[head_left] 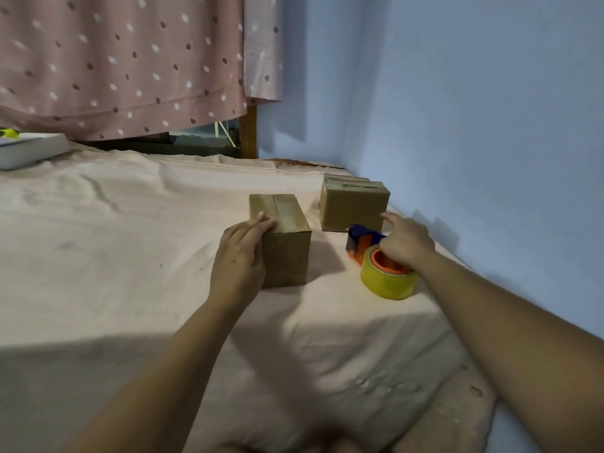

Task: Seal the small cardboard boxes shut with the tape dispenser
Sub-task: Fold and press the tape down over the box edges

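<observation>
Covering nearly everything below me, the bed (130, 256) wears a rumpled pale pink sheet. A blue wall (474, 125) runs along its right edge, and a pink dotted curtain (124, 60) hangs at the back. A flat white case (29, 148) lies on the bed at the far left. Two cardboard boxes stand on the sheet: the near box (287, 253) in the middle with its flaps down, and the far box (354, 207) behind it to the right, close to the wall. The tape dispenser (385, 276), blue and orange with a yellow roll, lies on the bed just right of the near box. My left hand (240, 256) rests flat against the near box's left side, fingers (261, 223) straight over its top edge. My right hand (407, 240) is on the tape dispenser, forefinger stretched toward the far box; whether the other fingers grip it I cannot tell.
</observation>
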